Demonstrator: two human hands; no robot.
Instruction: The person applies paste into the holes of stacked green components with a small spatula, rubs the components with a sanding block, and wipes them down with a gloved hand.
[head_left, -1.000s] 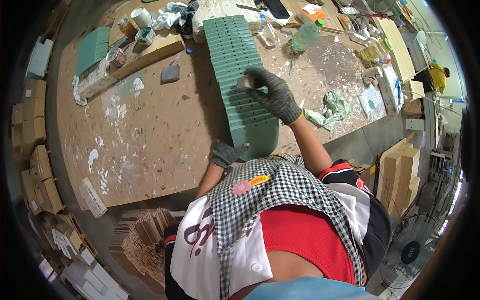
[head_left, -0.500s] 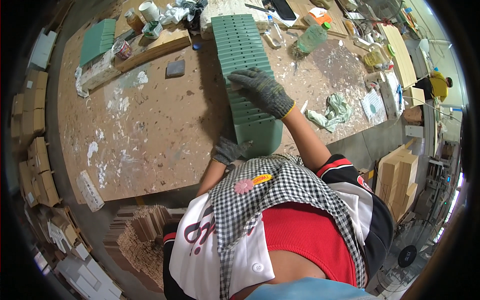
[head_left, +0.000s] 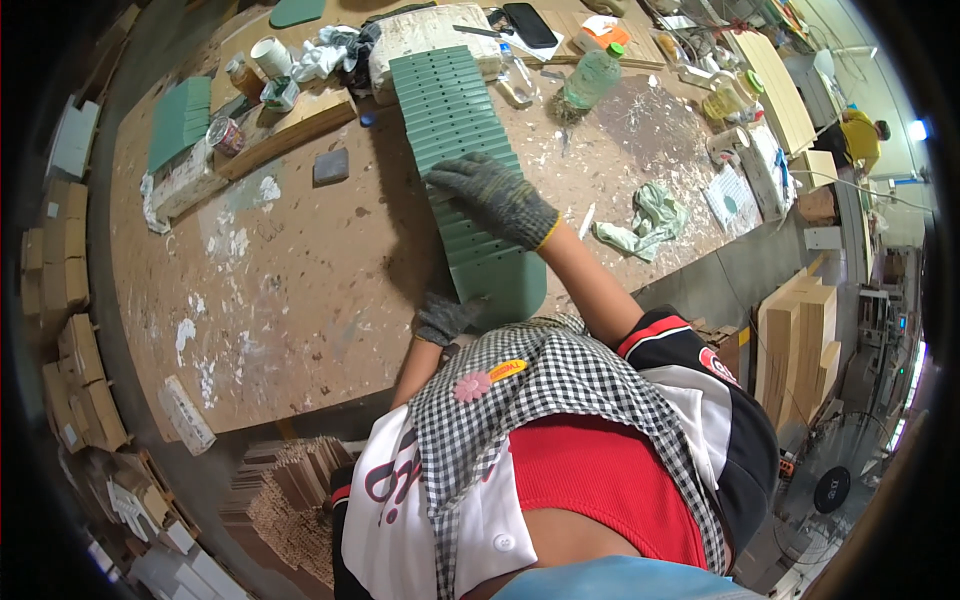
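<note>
A long row of overlapping green panels [head_left: 455,115], dotted with dark holes, stretches away from me over the worktable. My right hand [head_left: 490,200], in a dark knitted glove, lies across the row with its fingers together and curled. Whatever is under those fingers is hidden. At the near left corner, my left hand [head_left: 443,318], also gloved, grips the edge of the nearest green panel [head_left: 505,290]. This panel has a broad, plain, rounded end close to my checked apron [head_left: 560,365]. Part of the left hand's grip is out of sight.
The paint-spattered worktable [head_left: 300,330] bears a small grey block [head_left: 330,167], a crumpled pale green cloth [head_left: 650,222] and a green-capped bottle [head_left: 592,78]. More green panels [head_left: 180,120] lean at far left. A white-stained block [head_left: 425,45] sits behind the row's far end.
The whole view has shifted, so the table and panels sit further left and lower. My right hand stays on the row, its fingertips perhaps slightly nearer me. The left hand keeps its place.
</note>
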